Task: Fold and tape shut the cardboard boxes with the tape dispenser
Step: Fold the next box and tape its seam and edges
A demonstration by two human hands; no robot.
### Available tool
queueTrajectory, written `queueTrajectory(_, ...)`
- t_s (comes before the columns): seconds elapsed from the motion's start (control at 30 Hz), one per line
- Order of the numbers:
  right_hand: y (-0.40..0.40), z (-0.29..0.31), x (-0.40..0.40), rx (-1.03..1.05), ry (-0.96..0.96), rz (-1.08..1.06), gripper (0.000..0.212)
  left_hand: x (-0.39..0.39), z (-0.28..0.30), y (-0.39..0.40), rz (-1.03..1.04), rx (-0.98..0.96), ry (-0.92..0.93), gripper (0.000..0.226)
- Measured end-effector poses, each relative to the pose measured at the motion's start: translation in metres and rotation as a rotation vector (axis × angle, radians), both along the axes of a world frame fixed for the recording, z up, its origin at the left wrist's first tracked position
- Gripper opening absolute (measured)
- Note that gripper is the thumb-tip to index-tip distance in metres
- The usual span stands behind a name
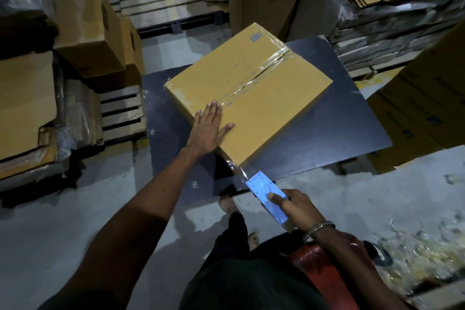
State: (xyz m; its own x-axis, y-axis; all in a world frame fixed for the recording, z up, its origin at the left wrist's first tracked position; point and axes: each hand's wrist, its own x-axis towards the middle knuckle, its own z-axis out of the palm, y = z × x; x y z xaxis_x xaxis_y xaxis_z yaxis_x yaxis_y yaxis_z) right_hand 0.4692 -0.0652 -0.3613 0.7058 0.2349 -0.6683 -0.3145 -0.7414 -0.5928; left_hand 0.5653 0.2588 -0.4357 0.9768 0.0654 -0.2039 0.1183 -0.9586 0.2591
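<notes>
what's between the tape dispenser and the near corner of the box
In the head view, a stretched strip of clear tape runs from the box corner down to the tape dispenser gripped by the right hand.

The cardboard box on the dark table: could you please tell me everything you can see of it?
The cardboard box is flat, tan and rectangular, its top flaps closed. Clear glossy tape runs along the centre seam, over the far edge and down the near corner. It lies skewed on the dark table. The left hand presses flat on its near left part. A tape strip stretches from its near corner to the blue tape dispenser, gripped by the right hand.
</notes>
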Motion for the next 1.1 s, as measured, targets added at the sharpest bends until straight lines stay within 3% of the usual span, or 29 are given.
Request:
queueTrajectory(0.2, 0.014, -0.029, 0.006, -0.087, 0.009, 0.012, 0.048, 0.0, -0.002, 0.0, 0.009, -0.014, -0.01, 0.1)
queueTrajectory(0.5, 0.044, -0.043, 0.024, -0.042, 0.044, -0.114, 0.044, 0.002, -0.005, -0.007, 0.072, -0.02, -0.019, 0.089)
queueTrajectory(0.63, 0.052, -0.039, 0.035, 0.084, 0.155, -0.261, 0.027, 0.001, -0.008, -0.008, 0.077, -0.016, -0.024, 0.084)
queueTrajectory(0.73, 0.055, -0.039, 0.043, 0.221, 0.294, -0.394, 0.033, 0.002, -0.007, -0.007, 0.08, -0.001, -0.029, 0.083)
queueTrajectory(0.83, 0.053, -0.039, 0.041, 0.372, 0.426, -0.573, 0.023, 0.002, -0.008, -0.008, 0.078, -0.006, -0.018, 0.084)
queueTrajectory(0.93, 0.043, -0.048, 0.043, 0.425, 0.471, -0.611, 0.012, 0.002, -0.007, -0.006, 0.079, -0.013, -0.018, 0.085)
queueTrajectory(1.1, 0.022, -0.05, 0.057, 0.437, 0.506, -0.621, 0.016, 0.001, -0.006, -0.007, 0.074, -0.007, -0.023, 0.085)
